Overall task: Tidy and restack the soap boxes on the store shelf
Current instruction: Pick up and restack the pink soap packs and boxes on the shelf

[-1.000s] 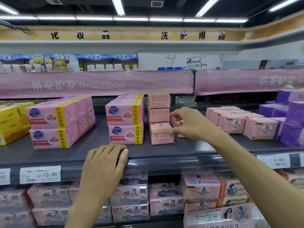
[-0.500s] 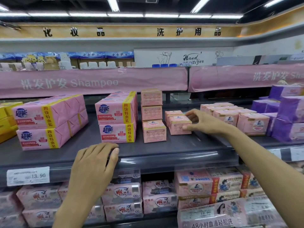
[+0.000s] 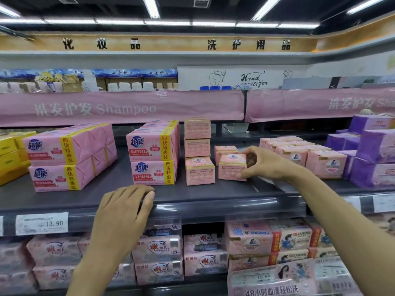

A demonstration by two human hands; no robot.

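Observation:
A small pink soap box [image 3: 232, 167] stands on the dark grey shelf [image 3: 111, 195], and my right hand [image 3: 264, 162] grips its right end, thumb low and fingers over the top corner. A second pink box [image 3: 224, 151] sits just behind it. To the left rises a stack of three like boxes [image 3: 198, 152]. My left hand [image 3: 124, 208] rests flat, palm down, on the shelf's front edge and holds nothing.
Large pink multi-packs stand at centre left [image 3: 154, 152] and far left [image 3: 68, 157]. Yellow packs [image 3: 10, 154] lie at the left edge. More pink boxes [image 3: 299, 153] and purple packs [image 3: 374, 150] fill the right. A lower shelf holds several pink packs [image 3: 158, 253].
My right hand has drawn the pink box forward and to the right of the three-box stack and shifted its hold to the box's right end. My left hand stays on the shelf edge.

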